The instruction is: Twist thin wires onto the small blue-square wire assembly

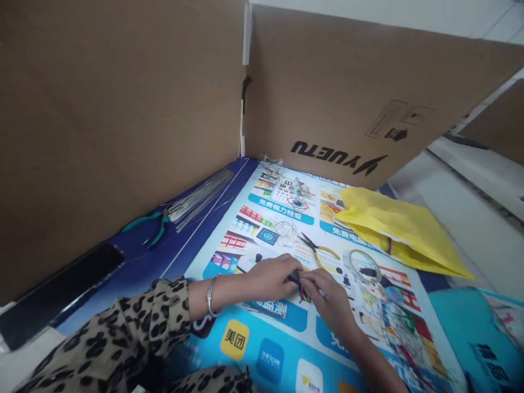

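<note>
In the head view, my left hand (275, 277) and my right hand (329, 297) meet over the printed sheet. Both have their fingers closed on a small bundle of dark, coloured strands (303, 293), either thread or thin wire; the fingers hide most of it. Just beyond the hands lie pliers with yellow handles (325, 252), their jaws pointing away to the left. A roll of clear tape (351, 262) rests flat to the right of these pliers. Several thin metal wires (262, 312) lie partly under my left forearm.
Cardboard panels (118, 109) wall off the left and back. Teal-handled pliers (164, 225), a sheaf of straight wires (200, 199) and a black phone-like slab (77, 286) lie left. Clear tangles (286, 230) lie beyond my hands. A yellow bag (393, 224) and teal bag (466, 322) are right.
</note>
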{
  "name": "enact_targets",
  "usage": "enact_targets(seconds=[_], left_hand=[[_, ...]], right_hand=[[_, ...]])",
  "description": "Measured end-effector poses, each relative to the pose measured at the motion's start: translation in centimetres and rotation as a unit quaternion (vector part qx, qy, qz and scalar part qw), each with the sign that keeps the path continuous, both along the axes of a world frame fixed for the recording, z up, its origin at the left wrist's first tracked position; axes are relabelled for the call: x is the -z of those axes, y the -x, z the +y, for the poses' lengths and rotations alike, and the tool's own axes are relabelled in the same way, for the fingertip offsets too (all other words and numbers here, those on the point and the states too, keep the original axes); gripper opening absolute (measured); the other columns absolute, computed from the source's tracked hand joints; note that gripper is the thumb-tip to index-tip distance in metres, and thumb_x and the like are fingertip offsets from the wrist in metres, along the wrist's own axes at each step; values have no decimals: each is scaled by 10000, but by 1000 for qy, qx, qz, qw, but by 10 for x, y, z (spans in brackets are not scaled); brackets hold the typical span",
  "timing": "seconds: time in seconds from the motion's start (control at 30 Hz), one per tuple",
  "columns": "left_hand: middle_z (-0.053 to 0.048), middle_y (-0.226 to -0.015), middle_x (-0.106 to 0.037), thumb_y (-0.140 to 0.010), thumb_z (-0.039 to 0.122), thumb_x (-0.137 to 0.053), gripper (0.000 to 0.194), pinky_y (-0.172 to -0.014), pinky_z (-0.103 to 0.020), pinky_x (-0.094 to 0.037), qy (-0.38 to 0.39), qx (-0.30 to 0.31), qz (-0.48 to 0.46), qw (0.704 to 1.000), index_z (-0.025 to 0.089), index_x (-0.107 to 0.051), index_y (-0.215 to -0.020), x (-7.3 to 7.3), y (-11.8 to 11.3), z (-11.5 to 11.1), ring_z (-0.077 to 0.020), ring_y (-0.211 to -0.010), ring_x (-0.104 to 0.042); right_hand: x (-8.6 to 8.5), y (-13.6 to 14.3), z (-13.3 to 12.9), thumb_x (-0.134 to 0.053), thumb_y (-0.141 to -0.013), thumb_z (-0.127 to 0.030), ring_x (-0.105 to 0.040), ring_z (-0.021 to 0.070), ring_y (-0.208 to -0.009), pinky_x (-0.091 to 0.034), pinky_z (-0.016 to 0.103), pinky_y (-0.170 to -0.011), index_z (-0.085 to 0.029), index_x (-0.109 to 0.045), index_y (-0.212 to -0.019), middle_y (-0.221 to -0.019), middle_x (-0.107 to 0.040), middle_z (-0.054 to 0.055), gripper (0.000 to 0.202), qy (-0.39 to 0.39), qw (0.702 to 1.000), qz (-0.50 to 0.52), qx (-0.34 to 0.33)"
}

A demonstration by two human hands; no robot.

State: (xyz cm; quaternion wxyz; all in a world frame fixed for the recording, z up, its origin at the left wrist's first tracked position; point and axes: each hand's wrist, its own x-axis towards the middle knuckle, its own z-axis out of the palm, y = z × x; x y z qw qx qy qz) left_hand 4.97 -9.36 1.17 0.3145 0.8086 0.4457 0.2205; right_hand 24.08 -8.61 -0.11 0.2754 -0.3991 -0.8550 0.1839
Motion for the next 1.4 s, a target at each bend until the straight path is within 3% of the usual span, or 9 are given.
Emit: enact_targets(seconds=[0.2,0.33,0.6,0.8,0.9,1.0,1.13,1.3,1.4], left_hand=[[-54,-1036,-634,-845,225,-471,218,-773,-292,-459,15,36,6,999,195,-518,-1055,15,-9,2,-213,-953,-594],[-57,-1026,-658,-893,254,-426,203,-786,-295,-457,16,35,7,999,189,-560,-1031,17,-4,2,-212,-956,-606],[-7,-1058,-671,-881,219,-455,184,-855,-246,-440,-11,35,-51,998,208,-616,-969,26,-1,6,-162,-982,-605],[-25,-910,-679,-862,322,-511,201,-798,-205,-461,-58,127,-128,982,180,-634,-790,18,3,1,-140,-888,-630],[-61,-908,-665,-858,317,-516,215,-776,-221,-475,-92,84,-171,977,164,-622,-750,18,2,0,-147,-873,-626],[-69,-842,-648,-841,252,-534,178,-762,-244,-478,-102,10,-209,972,161,-589,-698,20,1,2,-155,-863,-610],[-83,-906,-619,-827,228,-546,111,-761,-283,-471,-93,-64,-219,969,154,-597,-892,20,4,8,-162,-856,-584],[-93,-914,-624,-845,320,-525,255,-695,-283,-482,-42,20,-215,975,151,-603,-1019,17,6,7,-162,-786,-594],[-72,-850,-648,-835,297,-545,212,-682,-275,-481,-32,35,-182,982,162,-627,-977,19,3,4,-150,-732,-597]], right_hand=[[19,0,-8,-456,-887,-220,-612,205,-796,-509,330,-680,-237,-599,-924,-851,-656,50,148,-7,999,40,16],[19,4,-11,-460,-882,-214,-597,195,-767,-493,322,-668,-234,-582,-899,-818,-640,43,125,16,999,40,16],[14,-2,-6,-464,-845,-220,-586,171,-718,-473,275,-624,-209,-559,-831,-766,-608,26,97,33,988,90,125],[15,-8,-5,-491,-853,-229,-582,174,-813,-463,288,-729,-204,-591,-865,-843,-620,30,104,75,971,169,152],[17,-9,-7,-534,-838,-238,-578,171,-811,-457,286,-724,-214,-609,-861,-845,-624,25,82,120,957,214,155],[19,-8,-9,-592,-809,-255,-571,152,-735,-456,264,-648,-228,-615,-926,-808,-624,13,122,187,923,287,174],[18,-4,-12,-630,-782,-262,-521,113,-615,-430,238,-559,-224,-618,-950,-736,-590,-6,174,258,880,370,149],[10,2,-15,-619,-785,-269,-541,119,-631,-442,244,-567,-211,-612,-945,-744,-605,3,170,281,886,347,125],[7,5,-17,-602,-793,-276,-567,128,-643,-457,255,-586,-208,-590,-963,-738,-619,4,184,295,889,338,91]])
